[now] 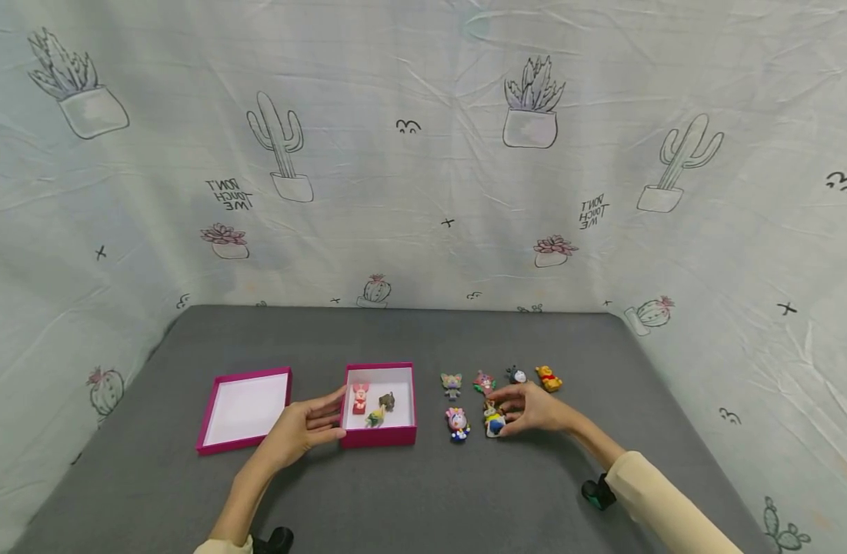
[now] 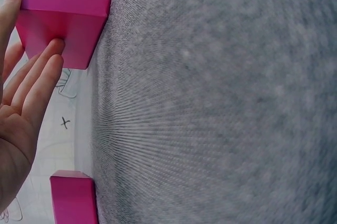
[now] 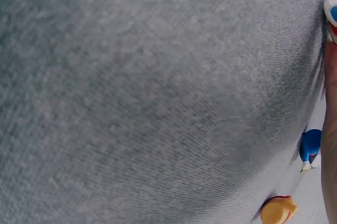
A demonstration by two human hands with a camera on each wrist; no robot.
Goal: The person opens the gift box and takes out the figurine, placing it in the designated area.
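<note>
My left hand [image 1: 295, 435] is at the left side of an open pink box [image 1: 378, 438]. Its straight fingers touch the box's side wall, as the left wrist view [image 2: 31, 92] also shows. Inside the box lie a red-and-pink figurine [image 1: 359, 400], a small brown one [image 1: 387, 401] and a yellow-green one [image 1: 375, 417]. My right hand [image 1: 534, 408] holds a yellow-and-blue toy figurine [image 1: 494, 422] at the table between thumb and fingers. In the right wrist view only a finger and part of a white, blue and red toy [image 3: 331, 10] show at the edge.
Left of the box lies its pink lid [image 1: 246, 408], white inside up. Near my right hand are a grey cat-like figurine [image 1: 451, 385], a pink-haired one [image 1: 458, 423], a pink-and-green one [image 1: 484, 382], a dark blue one [image 1: 516, 375] and a yellow bear [image 1: 548, 378]. A patterned curtain stands behind.
</note>
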